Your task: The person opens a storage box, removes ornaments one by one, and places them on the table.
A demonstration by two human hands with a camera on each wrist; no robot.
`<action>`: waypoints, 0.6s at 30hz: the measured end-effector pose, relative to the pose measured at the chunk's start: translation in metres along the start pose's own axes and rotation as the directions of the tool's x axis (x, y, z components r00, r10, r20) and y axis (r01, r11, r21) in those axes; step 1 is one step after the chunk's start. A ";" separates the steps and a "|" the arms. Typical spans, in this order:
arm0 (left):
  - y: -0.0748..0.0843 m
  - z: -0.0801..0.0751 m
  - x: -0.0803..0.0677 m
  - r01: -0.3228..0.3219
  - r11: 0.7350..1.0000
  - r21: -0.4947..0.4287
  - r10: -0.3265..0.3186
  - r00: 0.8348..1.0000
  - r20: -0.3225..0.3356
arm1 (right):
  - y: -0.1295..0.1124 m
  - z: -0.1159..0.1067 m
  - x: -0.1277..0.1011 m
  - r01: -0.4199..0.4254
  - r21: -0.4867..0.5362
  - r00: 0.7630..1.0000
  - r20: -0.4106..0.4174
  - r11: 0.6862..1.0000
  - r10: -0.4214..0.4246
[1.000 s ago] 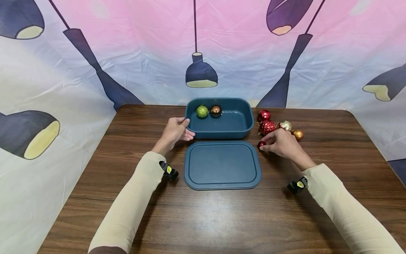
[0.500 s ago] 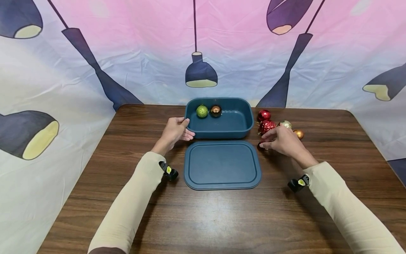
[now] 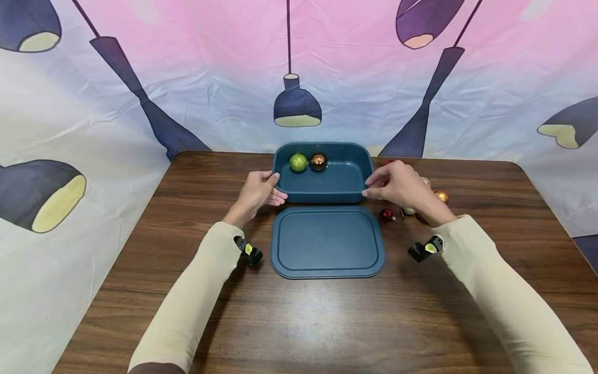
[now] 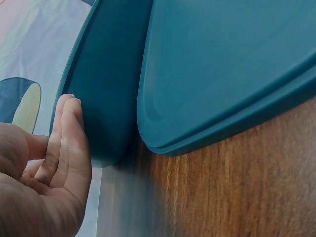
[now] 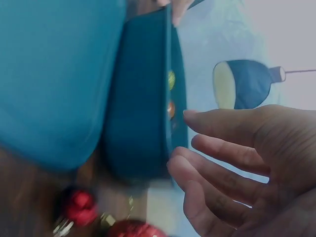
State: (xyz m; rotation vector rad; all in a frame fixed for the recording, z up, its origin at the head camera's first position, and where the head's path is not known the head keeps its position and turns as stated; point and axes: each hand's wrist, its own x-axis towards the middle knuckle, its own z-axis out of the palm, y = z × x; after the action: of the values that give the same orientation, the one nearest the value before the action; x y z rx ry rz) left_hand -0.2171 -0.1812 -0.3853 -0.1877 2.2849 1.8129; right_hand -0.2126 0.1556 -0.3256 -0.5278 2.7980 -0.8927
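My left hand (image 3: 259,192) holds the near left corner of a dark teal box (image 3: 322,198), its thumb at the rim and its fingers along the outer wall. Inside the box lie a glittery green bauble (image 3: 298,162) and a shiny copper bauble (image 3: 319,161). At the box's right front corner is my right hand (image 3: 399,184), fingers spread and loosely bent with no object between them in the right wrist view. A small dark red bauble (image 3: 386,214) lies on the table below this hand. A larger red bauble (image 5: 136,229) shows at the bottom of the right wrist view.
A matching teal lid (image 3: 328,242) lies flat in front of the box. Right of the box, partly behind my right hand, are a gold bauble (image 3: 441,196) and a small champagne one (image 3: 408,211). A patterned cloth (image 3: 233,78) hangs behind the wooden table (image 3: 299,322).
My right hand has left the small red bauble, which stays on the table, and has moved up and left to the box's corner. The left hand has kept its place.
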 end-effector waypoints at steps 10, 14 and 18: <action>0.001 0.000 -0.001 -0.006 1.000 -0.011 0.006 1.000 0.003 | -0.028 0.009 0.040 -0.038 0.123 0.997 0.072 0.992 0.030; 0.001 0.000 -0.001 -0.004 1.000 -0.010 0.004 1.000 0.001 | -0.037 0.020 0.053 -0.060 0.103 0.998 0.012 0.993 0.059; 0.001 0.000 -0.002 -0.004 1.000 -0.009 0.004 1.000 -0.001 | -0.040 0.033 0.066 -0.053 0.069 0.997 -0.052 0.996 0.056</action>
State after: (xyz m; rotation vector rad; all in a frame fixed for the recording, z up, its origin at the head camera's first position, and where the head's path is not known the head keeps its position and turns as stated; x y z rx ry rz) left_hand -0.2155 -0.1807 -0.3839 -0.1859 2.2797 1.8258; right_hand -0.2543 0.0830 -0.3318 -0.4217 2.8031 -1.0012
